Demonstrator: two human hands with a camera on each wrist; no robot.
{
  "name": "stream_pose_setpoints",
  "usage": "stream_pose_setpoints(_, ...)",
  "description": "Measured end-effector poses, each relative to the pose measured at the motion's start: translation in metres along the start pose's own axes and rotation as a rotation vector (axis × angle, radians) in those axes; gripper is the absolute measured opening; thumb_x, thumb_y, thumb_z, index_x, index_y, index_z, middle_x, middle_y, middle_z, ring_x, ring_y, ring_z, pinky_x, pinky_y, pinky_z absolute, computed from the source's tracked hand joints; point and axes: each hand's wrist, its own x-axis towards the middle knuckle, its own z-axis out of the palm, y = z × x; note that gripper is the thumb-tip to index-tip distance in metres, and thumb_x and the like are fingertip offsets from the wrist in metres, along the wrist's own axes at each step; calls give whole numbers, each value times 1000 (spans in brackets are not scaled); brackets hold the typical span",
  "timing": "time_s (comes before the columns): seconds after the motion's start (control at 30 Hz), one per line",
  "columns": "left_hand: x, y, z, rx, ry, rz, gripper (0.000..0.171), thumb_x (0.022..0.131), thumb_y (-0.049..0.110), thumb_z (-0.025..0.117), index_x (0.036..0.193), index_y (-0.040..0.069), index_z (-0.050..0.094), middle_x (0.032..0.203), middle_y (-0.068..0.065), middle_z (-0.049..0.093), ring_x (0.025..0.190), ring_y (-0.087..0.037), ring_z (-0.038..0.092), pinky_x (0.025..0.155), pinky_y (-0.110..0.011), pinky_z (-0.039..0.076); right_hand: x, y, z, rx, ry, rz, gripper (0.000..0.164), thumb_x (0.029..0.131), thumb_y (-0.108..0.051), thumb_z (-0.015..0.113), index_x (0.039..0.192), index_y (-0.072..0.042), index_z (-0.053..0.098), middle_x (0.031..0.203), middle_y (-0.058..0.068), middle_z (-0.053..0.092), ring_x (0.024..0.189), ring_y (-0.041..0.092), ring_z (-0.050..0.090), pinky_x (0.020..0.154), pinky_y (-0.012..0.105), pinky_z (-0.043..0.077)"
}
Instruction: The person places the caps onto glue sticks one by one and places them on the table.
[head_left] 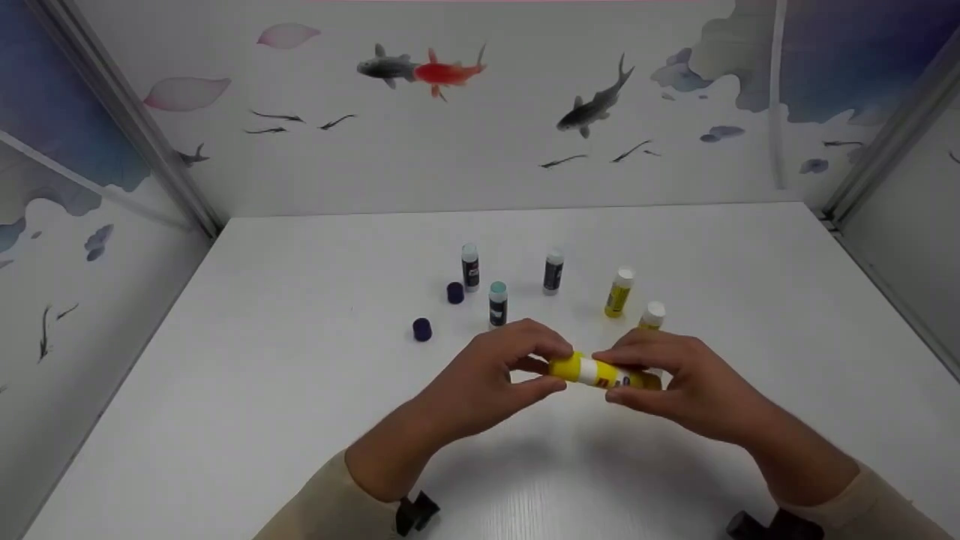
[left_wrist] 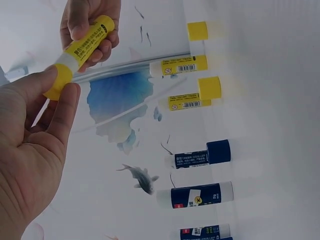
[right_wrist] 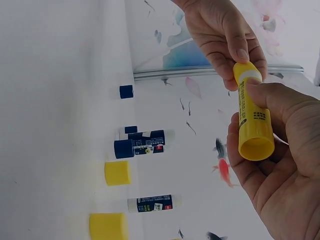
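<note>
A yellow glue stick (head_left: 600,373) lies nearly level between my two hands over the table. My left hand (head_left: 517,364) pinches its yellow cap (left_wrist: 61,80) at one end with thumb and fingers. Curled round the yellow body (right_wrist: 254,120) is my right hand (head_left: 679,375), holding the other end. A white band (left_wrist: 70,61) shows between cap and body. Just beyond the right hand stands an uncapped yellow glue stick (head_left: 652,315), partly hidden by it. Another uncapped yellow glue stick (head_left: 619,292) stands a little farther back.
Uncapped navy glue sticks stand behind my hands: one at the back left (head_left: 470,270), one nearer (head_left: 498,304), one farther right (head_left: 553,271). Navy caps (head_left: 455,292) sit left of them. Yellow caps (right_wrist: 117,173) rest on the white table (head_left: 262,375). Printed panels (head_left: 487,150) enclose the table.
</note>
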Motion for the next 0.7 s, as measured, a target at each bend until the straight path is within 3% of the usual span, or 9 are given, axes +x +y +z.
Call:
stream_pose_setpoints(0.37,-1,0,2,55,-31,-17,29,97,8,73,124,14,66,129,2,66,117,-3,63,98,-18,55,-2,-2,1,-15,-13,-32,34,94,-29,78,127,-26,74,110,-11,71,84,8,61,66,23,55)
stream_pose_setpoints(0.7,-1,0,4,126,-53,19,28,98,10,72,125,13,65,130,1,66,118,-4,62,97,-15,55,-3,-5,3,-22,-15,-25,36,93,-29,79,128,-24,74,110,-10,72,82,7,61,64,22,55)
